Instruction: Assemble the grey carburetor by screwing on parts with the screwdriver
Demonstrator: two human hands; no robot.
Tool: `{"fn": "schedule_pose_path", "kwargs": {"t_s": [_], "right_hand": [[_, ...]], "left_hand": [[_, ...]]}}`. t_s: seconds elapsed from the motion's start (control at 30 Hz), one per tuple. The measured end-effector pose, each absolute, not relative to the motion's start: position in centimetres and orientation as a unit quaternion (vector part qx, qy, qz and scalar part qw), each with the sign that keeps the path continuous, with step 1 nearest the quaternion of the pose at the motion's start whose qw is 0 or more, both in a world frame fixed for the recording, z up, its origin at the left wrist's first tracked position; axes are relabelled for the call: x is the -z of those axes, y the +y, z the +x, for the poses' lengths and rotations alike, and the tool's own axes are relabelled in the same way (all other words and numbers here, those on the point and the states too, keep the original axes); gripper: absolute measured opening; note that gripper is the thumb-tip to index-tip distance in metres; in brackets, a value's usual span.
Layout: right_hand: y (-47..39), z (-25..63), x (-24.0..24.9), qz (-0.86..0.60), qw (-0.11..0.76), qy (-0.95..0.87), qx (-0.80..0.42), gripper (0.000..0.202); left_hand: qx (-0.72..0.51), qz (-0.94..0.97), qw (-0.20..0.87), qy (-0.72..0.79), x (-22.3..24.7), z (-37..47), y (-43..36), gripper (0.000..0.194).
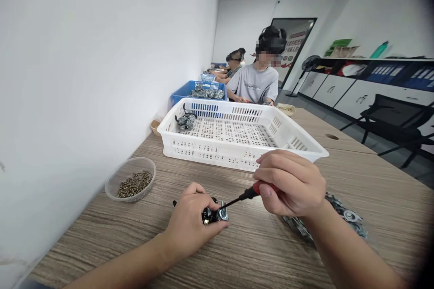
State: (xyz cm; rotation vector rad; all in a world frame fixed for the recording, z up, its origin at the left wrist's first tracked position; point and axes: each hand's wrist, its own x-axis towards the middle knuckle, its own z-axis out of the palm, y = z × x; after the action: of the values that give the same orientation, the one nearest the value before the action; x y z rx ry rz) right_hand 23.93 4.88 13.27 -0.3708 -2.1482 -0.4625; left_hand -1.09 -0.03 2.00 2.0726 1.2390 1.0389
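Note:
My left hand [191, 219] is closed round a small black and silver metal part [213, 214], held low over the wooden table. In my right hand [291, 183] is a screwdriver [251, 192] with a red and black handle, its fingers wrapped round the grip. The screwdriver's shaft slants down to the left, and its tip meets the silver end of the part. Left of my left hand stands a clear round bowl [110, 185] of small brass-coloured screws [134, 184]. Several metal parts [349, 216] lie in a pile, partly hidden behind my right forearm.
Beyond my hands stands a white perforated basket [210, 157] with metal parts [186, 121] at its left corner. Behind it are a blue basket [179, 95] and a person in a grey shirt [256, 82]. A white wall [84, 76] borders the table [162, 262] on the left.

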Motion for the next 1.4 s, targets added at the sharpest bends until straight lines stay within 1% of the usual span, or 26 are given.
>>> {"fn": "schedule_pose_path", "kwargs": {"t_s": [0.13, 0.2, 0.3, 0.37, 0.57, 0.73, 0.87, 0.97, 1.03, 1.13, 1.2, 1.3, 1.4], "right_hand": [[4.7, 22.8, -12.5, -0.185, 0.492, -0.828, 0.197, 0.02], [4.4, 22.2, -12.4, -0.23, 0.502, -0.813, 0.183, 0.024], [3.9, 21.7, -12.5, -0.309, 0.485, -0.801, 0.165, 0.031], [3.5, 21.4, -12.6, -0.343, 0.468, -0.797, 0.171, 0.032], [1.6, 20.0, -12.7, -0.468, 0.42, -0.74, 0.238, 0.036], [0.5, 19.1, -13.0, -0.528, 0.384, -0.703, 0.284, 0.035], [0.3, 19.5, -13.2, -0.502, 0.382, -0.728, 0.268, 0.033], [0.1, 19.9, -13.8, -0.438, 0.385, -0.794, 0.171, 0.019], [-0.3, 20.2, -14.6, -0.396, 0.371, -0.835, 0.094, 0.012], [-1.2, 21.1, -16.0, -0.352, 0.322, -0.879, 0.01, 0.018], [-1.5, 21.9, -16.9, -0.344, 0.288, -0.893, -0.023, 0.022], [-1.1, 22.9, -17.2, -0.349, 0.269, -0.898, -0.006, 0.026], [0.2, 23.4, -16.4, -0.331, 0.289, -0.897, 0.055, 0.034]], "left_hand": [[-0.373, 0.753, 0.249, 0.482, -2.2, -1.1, 0.1, 0.028], [-0.37, 0.749, 0.253, 0.488, -2.3, -1.1, 0.2, 0.027], [-0.373, 0.746, 0.263, 0.485, -2.2, -1.0, 0.2, 0.028], [-0.38, 0.746, 0.269, 0.477, -2.1, -0.9, 0.1, 0.03], [-0.386, 0.746, 0.267, 0.472, -2.0, -0.7, -0.2, 0.026], [-0.391, 0.741, 0.267, 0.477, -2.0, -0.5, -0.4, 0.025], [-0.398, 0.744, 0.263, 0.469, -1.3, -0.3, -0.4, 0.03], [-0.392, 0.762, 0.254, 0.449, -0.6, 0.0, -0.2, 0.033], [-0.388, 0.77, 0.254, 0.439, -0.3, 0.2, 0.0, 0.033], [-0.389, 0.76, 0.266, 0.447, -0.4, 0.2, 0.3, 0.031], [-0.39, 0.746, 0.279, 0.462, -0.5, 0.1, 0.3, 0.031], [-0.39, 0.741, 0.283, 0.467, -0.5, 0.1, 0.4, 0.03], [-0.389, 0.762, 0.26, 0.448, 0.1, 0.2, 0.6, 0.032]]}}
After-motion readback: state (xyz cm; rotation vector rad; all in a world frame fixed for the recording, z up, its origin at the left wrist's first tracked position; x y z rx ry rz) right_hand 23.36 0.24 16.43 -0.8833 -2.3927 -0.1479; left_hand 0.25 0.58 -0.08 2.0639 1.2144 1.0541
